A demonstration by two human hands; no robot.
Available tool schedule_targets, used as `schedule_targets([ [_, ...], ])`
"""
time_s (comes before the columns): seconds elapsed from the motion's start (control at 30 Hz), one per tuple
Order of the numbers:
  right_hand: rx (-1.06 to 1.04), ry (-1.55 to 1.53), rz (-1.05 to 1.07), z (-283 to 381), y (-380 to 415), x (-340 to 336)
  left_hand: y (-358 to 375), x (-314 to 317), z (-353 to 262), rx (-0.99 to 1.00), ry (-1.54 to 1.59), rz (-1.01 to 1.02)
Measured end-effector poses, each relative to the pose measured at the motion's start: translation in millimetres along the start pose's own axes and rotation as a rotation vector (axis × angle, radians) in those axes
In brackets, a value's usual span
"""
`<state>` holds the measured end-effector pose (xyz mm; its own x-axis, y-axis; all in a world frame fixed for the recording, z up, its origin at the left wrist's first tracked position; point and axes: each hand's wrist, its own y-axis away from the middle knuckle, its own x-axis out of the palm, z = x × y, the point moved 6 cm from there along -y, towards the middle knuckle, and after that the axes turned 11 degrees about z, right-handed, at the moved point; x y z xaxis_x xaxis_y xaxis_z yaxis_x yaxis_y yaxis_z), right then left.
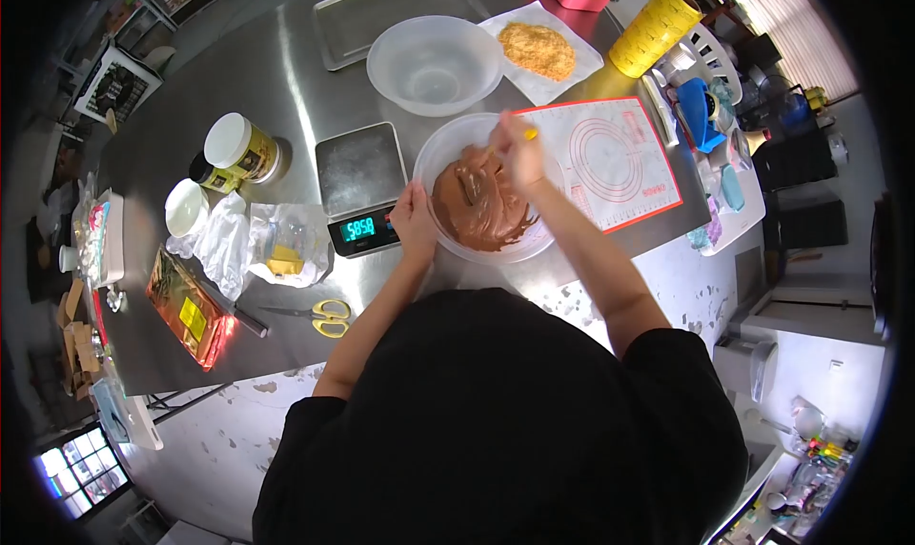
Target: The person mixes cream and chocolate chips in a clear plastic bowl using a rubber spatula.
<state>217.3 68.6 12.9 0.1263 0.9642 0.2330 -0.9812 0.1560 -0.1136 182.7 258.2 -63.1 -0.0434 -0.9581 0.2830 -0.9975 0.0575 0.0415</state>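
A translucent plastic bowl (540, 245) stands on the steel table and holds glossy brown chocolate mixture (483, 207). My left hand (413, 223) grips the bowl's near left rim, fingers closed on the edge. Above the far right side of the bowl, my right hand (521, 152) is closed around a stirring tool, probably a spatula, with a yellow handle end (530, 134) showing. Its lower end reaches into the mixture and is hard to make out. Left of the bowl sits a digital scale (362, 171) with a lit display.
Behind stand another translucent bowl (436, 66), a metal tray (348, 21) and golden crumbs (537, 51) on paper. A red-edged baking mat (658, 178) lies right, a yellow roll (656, 30) beyond it. Jars (250, 154), an open plastic bag (286, 245) and yellow-handled scissors (331, 318) are left.
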Motion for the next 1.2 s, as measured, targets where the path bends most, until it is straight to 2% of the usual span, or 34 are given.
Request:
schedule_targets([
  [0.07,0.013,-0.162,0.206,-27,15,24,-1,0,-3,-0.009,-0.010,-0.017],
  [0.1,0.015,-0.166,0.205,-25,22,26,-1,-6,-1,-0.010,-0.052,-0.049],
  [0.17,0.218,-0.484,0.726,-13,44,60,0,-15,3,-0.020,-0.099,-0.078],
  [0.2,0.219,-0.487,0.720,-3,42,58,-1,-16,2,0.008,-0.121,-0.060],
  [0.27,0.407,-0.406,0.829,9,36,62,-5,-15,-3,0.041,-0.145,-0.038],
  [0.3,0.411,-0.255,0.714,15,27,59,-7,-12,-9,0.057,-0.184,-0.015],
  [0.33,0.408,-0.255,0.713,20,19,62,-9,-9,-12,0.073,-0.222,0.009],
  [0.4,0.251,0.112,0.584,30,-2,61,-13,-6,-10,0.053,-0.140,0.048],
  [0.53,0.146,-0.059,0.458,5,-12,78,-20,-5,-5,0.025,-0.019,0.084],
  [0.63,0.168,-0.068,0.727,-3,0,108,-23,-8,5,-0.010,0.035,0.138],
  [0.77,0.305,-0.111,0.807,-5,20,112,-26,-18,26,-0.009,0.068,0.198],
  [0.83,0.392,-0.155,1.076,-10,40,113,-21,-13,9,0.035,0.034,0.136],
  [0.87,0.392,-0.153,1.076,-9,47,108,-21,-8,2,0.036,0.035,0.137],
  [0.93,0.230,0.102,0.850,-1,47,88,-20,-1,-4,-0.064,0.183,0.128],
  [0.97,0.231,0.103,0.854,5,43,81,-23,-3,0,-0.062,0.185,0.124],
  [1.03,0.416,-0.002,0.698,17,25,61,-26,-6,8,-0.043,0.152,0.141],
  [1.07,0.418,-0.002,0.695,14,18,51,-26,-6,11,-0.046,0.153,0.143],
  [1.13,0.169,-0.063,0.631,14,4,36,-26,-6,10,-0.042,0.166,0.129],
  [1.17,0.204,0.091,0.546,5,9,29,-26,-7,11,-0.039,0.163,0.122],
  [1.2,0.201,0.087,0.561,-3,20,29,-26,-7,16,-0.057,0.174,0.130],
])
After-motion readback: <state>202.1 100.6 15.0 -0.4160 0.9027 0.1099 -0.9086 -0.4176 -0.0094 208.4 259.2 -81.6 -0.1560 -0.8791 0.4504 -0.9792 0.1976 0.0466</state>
